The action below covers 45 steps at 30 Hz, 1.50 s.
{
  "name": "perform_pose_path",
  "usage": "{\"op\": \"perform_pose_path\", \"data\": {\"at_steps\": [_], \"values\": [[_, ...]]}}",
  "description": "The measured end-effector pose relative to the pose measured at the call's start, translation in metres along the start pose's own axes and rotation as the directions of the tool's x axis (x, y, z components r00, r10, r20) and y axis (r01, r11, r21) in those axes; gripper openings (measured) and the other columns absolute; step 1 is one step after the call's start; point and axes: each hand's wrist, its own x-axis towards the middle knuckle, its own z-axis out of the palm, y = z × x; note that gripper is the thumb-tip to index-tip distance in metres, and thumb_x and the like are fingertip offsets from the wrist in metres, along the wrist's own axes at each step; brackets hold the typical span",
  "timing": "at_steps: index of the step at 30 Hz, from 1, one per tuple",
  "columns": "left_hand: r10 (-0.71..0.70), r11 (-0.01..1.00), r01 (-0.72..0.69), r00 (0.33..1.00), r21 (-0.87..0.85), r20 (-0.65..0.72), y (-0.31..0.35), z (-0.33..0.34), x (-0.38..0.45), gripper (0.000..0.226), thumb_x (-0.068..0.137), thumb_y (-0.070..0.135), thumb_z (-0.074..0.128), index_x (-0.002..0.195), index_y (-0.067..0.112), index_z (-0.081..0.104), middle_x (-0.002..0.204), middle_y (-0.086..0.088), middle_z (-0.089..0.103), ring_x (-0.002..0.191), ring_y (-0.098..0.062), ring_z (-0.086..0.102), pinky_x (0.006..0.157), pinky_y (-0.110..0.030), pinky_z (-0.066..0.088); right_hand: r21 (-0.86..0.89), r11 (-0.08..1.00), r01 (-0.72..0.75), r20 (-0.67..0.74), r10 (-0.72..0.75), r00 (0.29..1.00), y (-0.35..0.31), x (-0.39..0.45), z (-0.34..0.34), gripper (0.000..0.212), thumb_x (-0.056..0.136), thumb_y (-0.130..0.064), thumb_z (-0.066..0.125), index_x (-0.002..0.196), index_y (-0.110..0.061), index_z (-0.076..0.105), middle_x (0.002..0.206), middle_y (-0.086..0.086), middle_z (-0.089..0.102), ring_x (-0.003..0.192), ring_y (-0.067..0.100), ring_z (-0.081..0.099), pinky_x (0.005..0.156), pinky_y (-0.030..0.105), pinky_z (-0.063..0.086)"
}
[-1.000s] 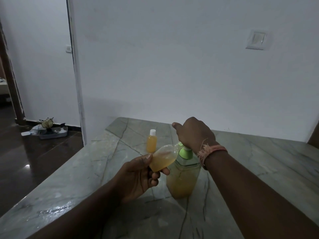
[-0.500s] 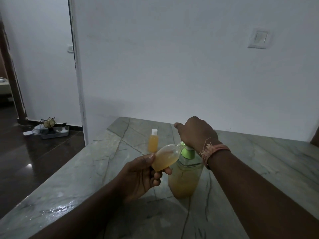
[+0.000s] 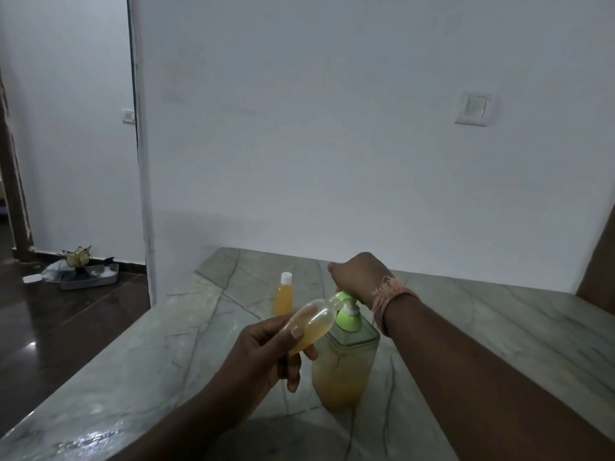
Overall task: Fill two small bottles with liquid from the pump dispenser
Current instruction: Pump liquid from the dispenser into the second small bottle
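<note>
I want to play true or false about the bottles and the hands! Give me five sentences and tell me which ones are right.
1. The left hand holds a small bottle tilted toward the pump's green spout. True.
2. The small bottle in the hand is full to the top. False: yellow liquid fills only part of it.
3. The right hand rests on top of the pump dispenser. True.
4. The capped bottle standing on the table is empty. False: it holds yellow liquid up to near its white cap.
5. The pump dispenser lies on its side. False: it stands upright on the table.
</note>
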Motion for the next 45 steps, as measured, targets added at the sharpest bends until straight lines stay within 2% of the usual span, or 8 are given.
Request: {"op": "perform_pose_path", "data": {"at_steps": [4, 9, 12, 19, 25, 35, 39, 45], "values": [[0.062, 0.996, -0.058, 0.996, 0.065, -0.064, -0.001, 0.003, -0.001, 0.047, 0.085, 0.047, 0.068, 0.128, 0.027, 0.067, 0.085, -0.013, 0.069, 0.057, -0.016, 0.056, 0.05, -0.029, 0.048, -0.041, 0.999, -0.014, -0.084, 0.011, 0.996, 0.004, 0.002, 0.004, 0.032, 0.081, -0.045, 0.054, 0.069, -0.016, 0.058, 0.072, 0.002, 0.064, 0.067, 0.021, 0.06, 0.06, 0.029, 0.043], [0.079, 0.993, -0.07, 0.993, 0.092, -0.088, -0.003, 0.003, -0.001, 0.048, 0.086, 0.046, 0.068, 0.128, 0.024, 0.067, 0.083, -0.015, 0.069, 0.055, -0.018, 0.055, 0.05, -0.029, 0.048, -0.087, 0.996, -0.021, 0.007, 0.022, 1.0, 0.009, 0.004, 0.007, 0.028, 0.083, -0.037, 0.051, 0.08, -0.013, 0.065, 0.077, 0.002, 0.065, 0.068, 0.021, 0.059, 0.067, 0.03, 0.048], [0.067, 0.993, -0.056, 0.992, 0.107, -0.104, -0.003, 0.002, -0.002, 0.046, 0.085, 0.048, 0.068, 0.124, 0.026, 0.069, 0.082, -0.016, 0.069, 0.056, -0.019, 0.055, 0.05, -0.029, 0.048, -0.076, 0.997, -0.007, -0.01, 0.006, 1.0, 0.007, 0.001, 0.009, 0.029, 0.081, -0.04, 0.055, 0.072, -0.014, 0.063, 0.077, 0.005, 0.067, 0.071, 0.024, 0.062, 0.068, 0.031, 0.049], [0.063, 0.992, -0.05, 0.992, 0.12, -0.106, -0.003, 0.003, -0.001, 0.041, 0.084, 0.053, 0.07, 0.112, 0.023, 0.074, 0.084, -0.015, 0.071, 0.055, -0.018, 0.056, 0.05, -0.029, 0.049, -0.191, 0.98, 0.053, -0.03, -0.06, 0.998, -0.003, 0.0, -0.002, 0.029, 0.082, -0.041, 0.055, 0.067, -0.016, 0.053, 0.068, 0.001, 0.057, 0.061, 0.018, 0.054, 0.052, 0.026, 0.037], [0.07, 0.985, -0.054, 0.993, 0.164, -0.093, -0.007, -0.002, 0.002, 0.037, 0.085, 0.053, 0.071, 0.106, 0.022, 0.075, 0.083, -0.013, 0.072, 0.055, -0.017, 0.059, 0.052, -0.027, 0.052, -0.102, 0.993, 0.054, -0.06, -0.06, 0.996, 0.007, 0.001, 0.009, 0.028, 0.079, -0.04, 0.053, 0.068, -0.015, 0.06, 0.074, 0.006, 0.066, 0.071, 0.026, 0.063, 0.071, 0.035, 0.054], [0.062, 0.979, -0.039, 0.992, 0.202, -0.109, -0.005, 0.0, 0.0, 0.035, 0.082, 0.055, 0.072, 0.09, 0.021, 0.075, 0.078, -0.008, 0.07, 0.055, -0.017, 0.06, 0.053, -0.026, 0.053, -0.195, 0.976, 0.1, -0.077, -0.117, 0.99, -0.001, -0.004, 0.002, 0.031, 0.081, -0.043, 0.053, 0.065, -0.017, 0.054, 0.068, 0.003, 0.059, 0.062, 0.02, 0.055, 0.056, 0.027, 0.039], [0.074, 0.965, -0.048, 0.993, 0.259, -0.091, -0.007, -0.002, 0.001, 0.025, 0.088, 0.046, 0.069, 0.091, 0.022, 0.075, 0.079, -0.01, 0.071, 0.054, -0.02, 0.06, 0.055, -0.026, 0.053, -0.105, 0.992, 0.065, -0.081, -0.073, 0.994, 0.005, -0.005, 0.008, 0.03, 0.08, -0.041, 0.052, 0.064, -0.016, 0.056, 0.068, 0.004, 0.063, 0.067, 0.025, 0.061, 0.064, 0.031, 0.048], [0.081, 0.954, -0.048, 0.991, 0.296, -0.102, -0.006, 0.001, -0.001, 0.024, 0.087, 0.049, 0.067, 0.089, 0.025, 0.074, 0.078, -0.007, 0.071, 0.053, -0.017, 0.061, 0.055, -0.023, 0.053, -0.195, 0.976, 0.1, 0.01, -0.1, 0.995, -0.001, -0.003, 0.004, 0.032, 0.081, -0.043, 0.052, 0.066, -0.016, 0.055, 0.074, 0.006, 0.063, 0.071, 0.025, 0.061, 0.066, 0.031, 0.049]]}}
